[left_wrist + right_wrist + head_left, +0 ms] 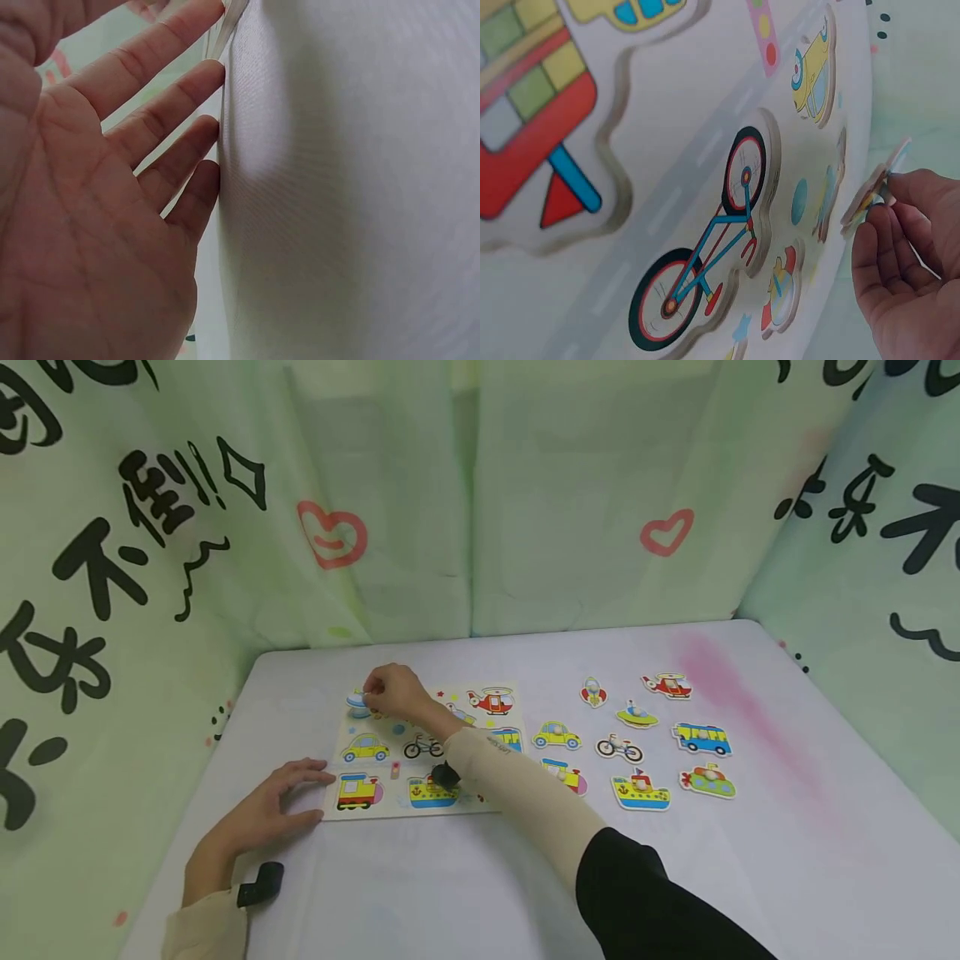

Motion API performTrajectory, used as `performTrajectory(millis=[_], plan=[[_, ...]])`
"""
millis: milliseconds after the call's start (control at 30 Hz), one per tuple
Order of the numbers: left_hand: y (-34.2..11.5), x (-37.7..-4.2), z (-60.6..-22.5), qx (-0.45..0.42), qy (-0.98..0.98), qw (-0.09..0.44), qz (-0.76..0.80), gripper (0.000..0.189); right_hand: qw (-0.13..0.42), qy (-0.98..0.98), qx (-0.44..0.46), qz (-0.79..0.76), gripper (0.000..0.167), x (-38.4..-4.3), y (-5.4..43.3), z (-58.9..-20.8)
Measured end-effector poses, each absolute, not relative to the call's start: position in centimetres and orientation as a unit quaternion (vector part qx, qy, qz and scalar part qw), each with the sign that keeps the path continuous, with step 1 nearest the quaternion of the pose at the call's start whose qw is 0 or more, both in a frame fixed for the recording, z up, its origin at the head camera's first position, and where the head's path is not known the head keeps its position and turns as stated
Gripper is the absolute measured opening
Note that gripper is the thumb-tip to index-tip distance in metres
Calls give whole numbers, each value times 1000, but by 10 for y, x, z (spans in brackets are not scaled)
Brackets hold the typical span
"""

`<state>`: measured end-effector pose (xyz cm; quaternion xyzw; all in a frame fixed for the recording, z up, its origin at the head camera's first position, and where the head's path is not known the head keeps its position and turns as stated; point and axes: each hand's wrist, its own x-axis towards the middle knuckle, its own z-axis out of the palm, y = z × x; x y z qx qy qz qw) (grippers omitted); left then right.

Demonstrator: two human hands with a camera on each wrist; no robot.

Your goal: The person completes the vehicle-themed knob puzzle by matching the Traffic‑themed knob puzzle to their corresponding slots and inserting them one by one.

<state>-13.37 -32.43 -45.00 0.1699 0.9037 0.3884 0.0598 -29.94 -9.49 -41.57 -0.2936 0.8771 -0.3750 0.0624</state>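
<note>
My right hand (395,693) pinches a small flat puzzle piece (868,193) between thumb and fingertips. In the right wrist view the piece appears almost edge-on, close over the board's upper left, so its picture cannot be told. The puzzle board (405,811) lies on the table with vehicle-shaped recesses; a bicycle (705,240) and a yellow car (811,79) are printed in two of them. At the board's left edge my left hand (273,802) rests with its fingers extended, fingertips right at the edge. The right forearm covers part of the board's right side.
Several loose vehicle pieces lie right of the board, among them a yellow car (557,735), a bicycle (619,748), a ship (641,792), a blue bus (701,739) and a red helicopter (667,686). A pale green curtain (570,468) hangs behind the white table (420,893).
</note>
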Motion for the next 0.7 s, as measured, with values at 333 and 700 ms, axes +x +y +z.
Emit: performTrajectory(millis=[333, 700], plan=[[-325, -134, -451, 166, 906, 60, 384, 44, 69, 900, -292, -318, 13, -306, -103, -420], [-324, -133, -453, 166, 911, 52, 375, 44, 84, 925, -284, -239, 13, -303, -112, -422]])
